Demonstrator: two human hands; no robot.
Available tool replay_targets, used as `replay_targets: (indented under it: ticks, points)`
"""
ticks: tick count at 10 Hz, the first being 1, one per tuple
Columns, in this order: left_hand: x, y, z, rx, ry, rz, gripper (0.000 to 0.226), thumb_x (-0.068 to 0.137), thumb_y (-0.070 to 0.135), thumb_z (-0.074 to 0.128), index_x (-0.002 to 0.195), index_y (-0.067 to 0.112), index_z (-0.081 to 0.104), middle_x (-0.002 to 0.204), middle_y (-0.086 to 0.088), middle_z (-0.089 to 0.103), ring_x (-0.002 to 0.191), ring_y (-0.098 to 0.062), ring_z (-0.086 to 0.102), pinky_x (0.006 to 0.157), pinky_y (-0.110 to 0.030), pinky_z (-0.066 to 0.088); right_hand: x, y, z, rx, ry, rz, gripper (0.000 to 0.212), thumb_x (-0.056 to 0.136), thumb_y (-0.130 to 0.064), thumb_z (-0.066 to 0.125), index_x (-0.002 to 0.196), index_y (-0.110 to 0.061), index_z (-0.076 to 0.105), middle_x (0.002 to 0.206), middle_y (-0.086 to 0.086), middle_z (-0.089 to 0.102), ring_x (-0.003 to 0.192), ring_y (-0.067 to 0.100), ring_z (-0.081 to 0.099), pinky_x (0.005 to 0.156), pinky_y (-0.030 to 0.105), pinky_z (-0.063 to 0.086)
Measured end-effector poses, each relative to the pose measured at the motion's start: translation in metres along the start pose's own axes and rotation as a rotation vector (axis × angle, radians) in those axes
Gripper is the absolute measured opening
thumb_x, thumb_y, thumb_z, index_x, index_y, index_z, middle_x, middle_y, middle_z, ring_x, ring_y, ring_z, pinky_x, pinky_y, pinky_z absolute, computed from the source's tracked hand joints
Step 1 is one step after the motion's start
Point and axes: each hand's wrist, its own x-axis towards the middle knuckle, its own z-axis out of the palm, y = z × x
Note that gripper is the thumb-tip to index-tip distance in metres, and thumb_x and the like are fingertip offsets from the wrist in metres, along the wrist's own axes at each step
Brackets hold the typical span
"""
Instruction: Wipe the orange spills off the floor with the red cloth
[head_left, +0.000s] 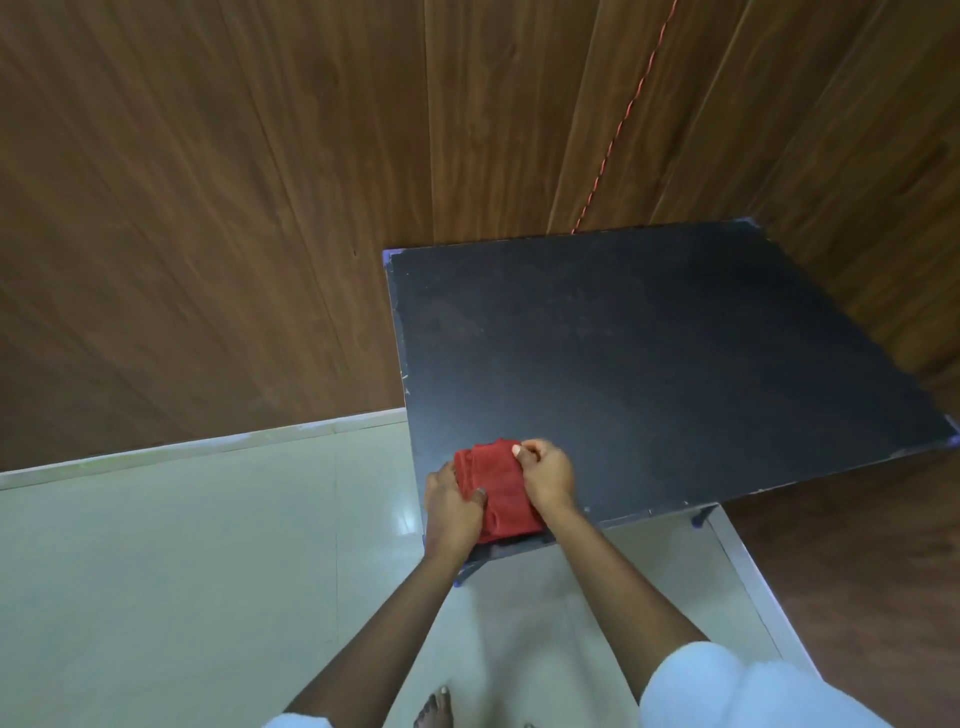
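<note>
The red cloth lies bunched at the near left corner of a black table. My left hand holds the cloth's left side, thumb curled over it. My right hand pinches the cloth's far right edge between thumb and fingers. The pale tiled floor stretches to the left and below the table. No orange spill shows on the floor in view.
Brown wood-panel walls stand behind and to the right of the table. A thin red cord runs down the wall to the table's far edge. My bare foot shows at the bottom edge.
</note>
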Motion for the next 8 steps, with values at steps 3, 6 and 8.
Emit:
replay_targets:
  ticks: [3, 6, 8]
  points:
    - [0.022, -0.035, -0.018, 0.934, -0.32, 0.82, 0.055, 0.096, 0.044, 0.008, 0.147, 0.023, 0.014, 0.154, 0.008, 0.005, 0.142, -0.014, -0.005, 0.113, -0.041, -0.001, -0.059, 0.051, 0.014, -0.698, -0.192, -0.365, 0.063, 0.098, -0.035, 0.006, 0.125, -0.006, 0.054, 0.131, 0.011, 0.057, 0.121, 0.024, 0.054, 0.088, 0.047, 0.052]
    - [0.016, -0.052, -0.013, 1.127, -0.26, 0.667, 0.057, 0.098, 0.045, 0.004, 0.146, 0.016, 0.012, 0.149, -0.002, 0.029, 0.139, -0.021, 0.015, 0.107, -0.05, 0.028, -0.043, 0.061, -0.006, -0.921, -0.35, -0.492, 0.057, 0.097, -0.038, 0.016, 0.148, -0.015, 0.021, 0.157, 0.0, 0.013, 0.144, 0.015, 0.011, 0.112, 0.05, 0.006]
    - [-0.004, 0.003, -0.02, 0.708, -0.32, 0.499, 0.047, 0.1, 0.034, 0.031, 0.143, 0.016, 0.031, 0.153, -0.001, 0.022, 0.142, -0.019, 0.012, 0.113, -0.038, 0.009, -0.039, 0.031, -0.037, -0.244, -0.288, -0.344, 0.045, 0.095, -0.017, 0.045, 0.139, -0.017, 0.042, 0.145, 0.005, 0.042, 0.134, 0.017, 0.037, 0.109, 0.027, 0.027]
